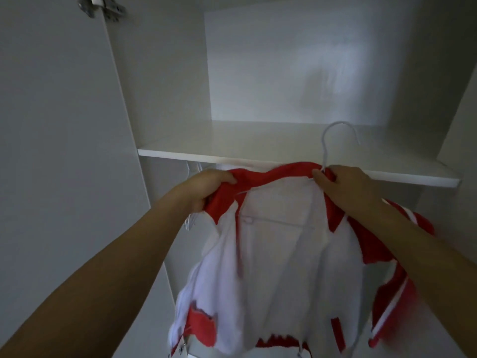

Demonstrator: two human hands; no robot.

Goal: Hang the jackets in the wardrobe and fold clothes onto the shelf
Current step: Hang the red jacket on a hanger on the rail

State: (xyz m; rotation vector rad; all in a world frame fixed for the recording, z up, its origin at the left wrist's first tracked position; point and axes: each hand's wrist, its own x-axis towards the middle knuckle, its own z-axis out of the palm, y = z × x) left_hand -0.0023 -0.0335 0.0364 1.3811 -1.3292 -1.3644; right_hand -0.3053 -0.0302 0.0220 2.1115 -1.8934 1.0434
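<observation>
On the far left I see the open wardrobe door (51, 125), its hinge (103, 7) up at the top edge. Next comes my left hand (206, 188), fingers curled round the red collar of the jacket (271, 267), gripping a bunch of fabric at the left shoulder. The jacket hangs between my two hands, just in front of and below the white shelf (284, 157), lining towards me, red sleeves and hem trailing down. It reads as soft and light: it sags and folds wherever it is not held, so I judge it will carry no shape of its own and will slide off anything smooth.

The white wire hanger (335, 135) is threaded inside it; I can see one arm under the collar and the crossbar across the lining, while its hook stands up above the shelf edge. That hanger is the stiff part, thin and probably slick, so I would take hold at the neck of the hook and keep the collar pinched against it.

My right hand (346, 187) does that now, thumb and fingers closed on collar and hanger neck together. I cannot see a rail under the shelf; only faint hanger shapes show there, left of centre.
</observation>
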